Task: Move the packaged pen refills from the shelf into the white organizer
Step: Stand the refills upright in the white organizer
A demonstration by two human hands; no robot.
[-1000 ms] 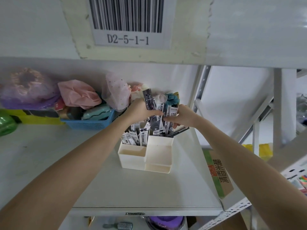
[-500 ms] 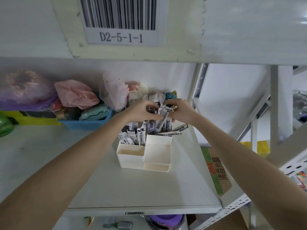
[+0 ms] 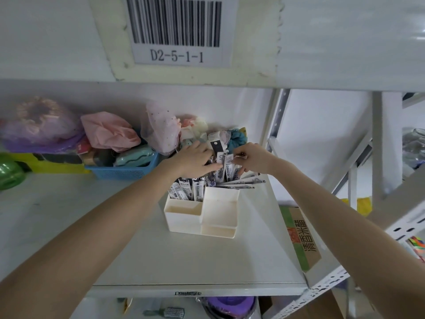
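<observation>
A white organizer (image 3: 208, 217) with several compartments stands on the white shelf (image 3: 184, 261). Packaged pen refills (image 3: 184, 191) stand upright in its back left compartment, and more refill packs (image 3: 224, 165) rise from the back right part. A few refills (image 3: 241, 181) lie fanned out to the right behind the organizer. My left hand (image 3: 192, 158) presses against the upright packs from the left. My right hand (image 3: 250, 157) pinches the tops of the same packs from the right. Both hands are closed on the bundle above the organizer's rear.
A blue mesh basket (image 3: 124, 169) with pink and teal items sits at the back left, beside a purple bag (image 3: 39, 125) and a green object (image 3: 9, 173). Hair scrunchies (image 3: 236, 138) lie behind the hands. A cardboard box (image 3: 301, 236) stands right of the shelf edge.
Both hands lowered slightly with the refill packs, pushing the bundle down towards the organizer's rear. The tall dark pack that the left hand held up sits lower among the others.
</observation>
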